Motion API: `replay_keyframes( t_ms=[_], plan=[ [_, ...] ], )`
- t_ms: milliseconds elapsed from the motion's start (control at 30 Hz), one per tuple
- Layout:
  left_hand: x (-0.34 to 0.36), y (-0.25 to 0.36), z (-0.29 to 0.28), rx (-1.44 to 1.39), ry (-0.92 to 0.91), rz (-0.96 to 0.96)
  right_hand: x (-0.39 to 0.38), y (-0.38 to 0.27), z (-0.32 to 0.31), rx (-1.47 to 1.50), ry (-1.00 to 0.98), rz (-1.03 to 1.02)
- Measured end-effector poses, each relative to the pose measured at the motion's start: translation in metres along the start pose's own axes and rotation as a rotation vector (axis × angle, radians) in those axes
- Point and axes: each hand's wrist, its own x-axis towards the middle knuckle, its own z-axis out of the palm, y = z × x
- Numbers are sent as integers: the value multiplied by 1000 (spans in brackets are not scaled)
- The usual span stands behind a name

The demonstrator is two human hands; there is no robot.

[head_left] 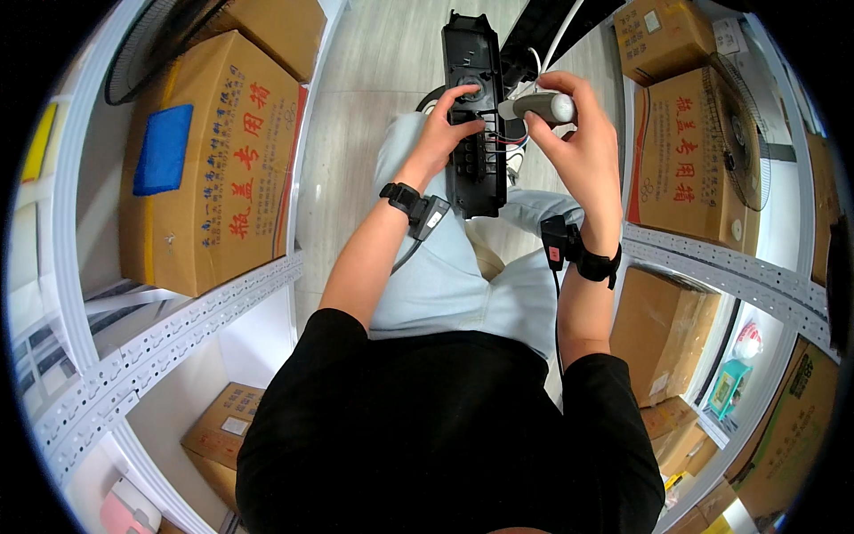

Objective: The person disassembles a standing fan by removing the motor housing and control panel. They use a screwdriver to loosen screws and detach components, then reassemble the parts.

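Observation:
A long black plastic housing with a row of black parts and thin coloured wires stands over my lap, its long side running away from me. My left hand grips its left side, with the index finger and thumb apart on its face. The other left fingers are partly hidden. In my right hand is a screwdriver with a grey handle and pale end, held between thumb and fingers. It points left toward the housing beside the wires; its tip is hard to make out.
Metal shelving flanks me on the left, with a large cardboard box on it. Another cardboard box sits on the right shelf, with a black fan grille against it. A black pole with a white cable lies beyond the housing.

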Motion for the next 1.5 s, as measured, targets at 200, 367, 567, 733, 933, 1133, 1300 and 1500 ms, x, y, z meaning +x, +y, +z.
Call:
replay_keyframes(
  t_ms=[200,367,567,733,933,1133,1300,1500],
  plan=[
    [-1,0,0,15,-9,-2,3,5,7,-259,60,35],
    [0,2,1,-20,-1,-1,1,-3,1,38,30,-1],
    [0,0,-1,60,-10,19,1,6,11,-423,96,111],
    [0,1,0,-19,-13,1,-2,0,5,85,97,33],
    [0,2,0,33,-10,35,2,-3,4,-366,55,130],
    [-2,6,2,-7,-12,8,1,3,-1,15,64,124],
    [-1,5,1,-1,-8,15,-4,0,0,-66,34,141],
    [0,1,0,-19,4,9,1,-4,2,-220,84,198]
  ],
)
